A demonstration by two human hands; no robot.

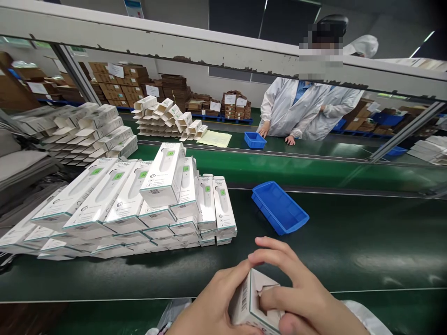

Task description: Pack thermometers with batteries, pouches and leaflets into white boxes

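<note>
Low at the front edge of the bench, a white cardboard box (243,298) with a teal edge line and a barcode is between my hands. My left hand (216,302) wraps round its left side and holds it. At the end flaps, my right hand (300,288) has a finger pressed into the opening and its thumb low on the box, with other fingers stretched over the top. What lies inside the box is hidden. Left of my hands stands a stack of white printed thermometer boxes (162,177), several layers high.
An empty blue tray (279,209) lies on the green bench (349,242) beyond my hands. Open-ended cartons (104,125) are piled at the back left. Across the line, a person in a white coat (293,107) stands by a small blue bin (254,140). A metal beam crosses above.
</note>
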